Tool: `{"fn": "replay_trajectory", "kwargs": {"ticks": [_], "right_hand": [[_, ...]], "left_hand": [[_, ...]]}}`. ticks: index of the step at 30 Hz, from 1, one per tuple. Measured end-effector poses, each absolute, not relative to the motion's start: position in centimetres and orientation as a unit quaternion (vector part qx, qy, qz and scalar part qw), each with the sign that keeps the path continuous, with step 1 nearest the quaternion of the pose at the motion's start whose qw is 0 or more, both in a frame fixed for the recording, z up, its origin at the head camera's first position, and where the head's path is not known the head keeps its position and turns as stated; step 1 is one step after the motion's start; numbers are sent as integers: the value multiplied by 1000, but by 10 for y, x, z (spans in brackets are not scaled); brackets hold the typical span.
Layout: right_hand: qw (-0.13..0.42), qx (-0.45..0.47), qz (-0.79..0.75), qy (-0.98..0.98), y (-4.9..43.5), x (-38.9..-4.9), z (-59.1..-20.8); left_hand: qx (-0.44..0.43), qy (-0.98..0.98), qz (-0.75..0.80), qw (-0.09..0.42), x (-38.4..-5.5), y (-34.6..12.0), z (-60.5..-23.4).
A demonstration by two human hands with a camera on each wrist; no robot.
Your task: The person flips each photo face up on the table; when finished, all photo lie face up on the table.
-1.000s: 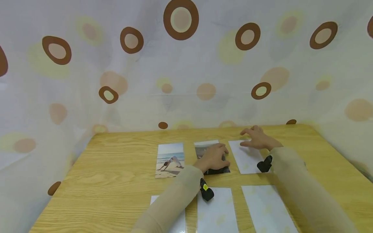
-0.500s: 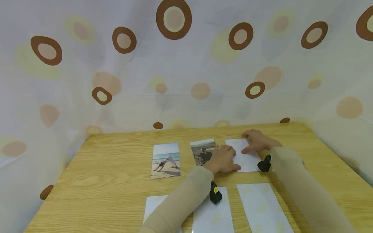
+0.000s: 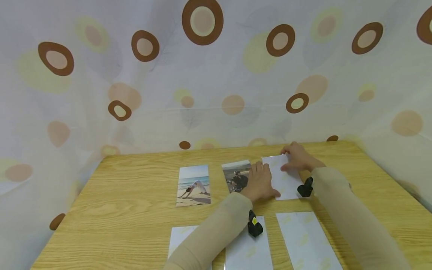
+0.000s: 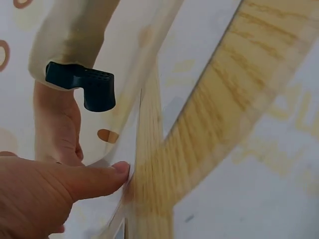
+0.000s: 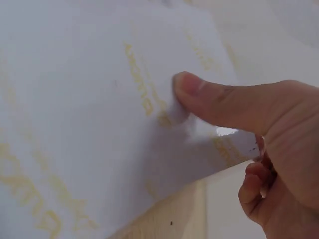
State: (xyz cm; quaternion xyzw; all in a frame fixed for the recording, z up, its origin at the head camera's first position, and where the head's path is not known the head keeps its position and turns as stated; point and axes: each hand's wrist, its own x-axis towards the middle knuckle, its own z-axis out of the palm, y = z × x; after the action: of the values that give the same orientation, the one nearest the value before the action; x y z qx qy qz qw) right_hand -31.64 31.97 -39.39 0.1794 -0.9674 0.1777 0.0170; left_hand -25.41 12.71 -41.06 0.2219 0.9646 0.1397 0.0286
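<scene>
In the head view, a photo [image 3: 286, 184] at the back right shows its white back with faint yellow print. My right hand [image 3: 298, 157] pinches its far right part; in the right wrist view the thumb [image 5: 219, 99] lies on the back, fingers curl underneath, and the photo's edge is raised. My left hand [image 3: 260, 183] lies at its left edge, fingers stretched forward and thumb [image 4: 102, 181] at the near corner. Partly behind the left hand is a face-up photo of a dark-clothed figure [image 3: 236, 176].
Farther left lies a face-up beach photo [image 3: 193, 186]. In the near row are several white-backed photos, at right [image 3: 308, 240], in the middle [image 3: 249, 247] and at left [image 3: 180, 236], partly under my left sleeve. Behind the wooden table [image 3: 111, 210] hangs a dotted curtain [image 3: 162, 82].
My left hand has moved right, off the dark-figure photo to the white-backed photo's left edge. My right hand has closed on that photo's far right part and lifted its far edge slightly.
</scene>
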Motion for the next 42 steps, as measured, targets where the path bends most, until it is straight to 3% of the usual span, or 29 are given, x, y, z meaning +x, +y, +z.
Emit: {"fn": "replay_trajectory", "kwargs": {"ticks": [5,9,15,20,24,35,42], "right_hand": [[45,189,183,-964,317,-315,-391],[35,198,217,-955,319,-310,-388],[40,216,273,-937,320,-300,-381],[43,205,271,-939,313,-290,-384],[16,198,299,-933,303,-277,-380],[-109,155,421,-887,292,-257,-360],[-110,136,431,-885,307,-258,-353]], "left_hand": [[150,921,359,11,-256,131,-416],[98,822,560,33,-256,130,-413],[112,783,604,101,-261,127,-409],[116,718,681,87,-266,125,-411],[152,711,683,68,-269,125,-411],[217,740,626,114,-267,125,-403],[258,801,522,136,-266,126,-405]]}}
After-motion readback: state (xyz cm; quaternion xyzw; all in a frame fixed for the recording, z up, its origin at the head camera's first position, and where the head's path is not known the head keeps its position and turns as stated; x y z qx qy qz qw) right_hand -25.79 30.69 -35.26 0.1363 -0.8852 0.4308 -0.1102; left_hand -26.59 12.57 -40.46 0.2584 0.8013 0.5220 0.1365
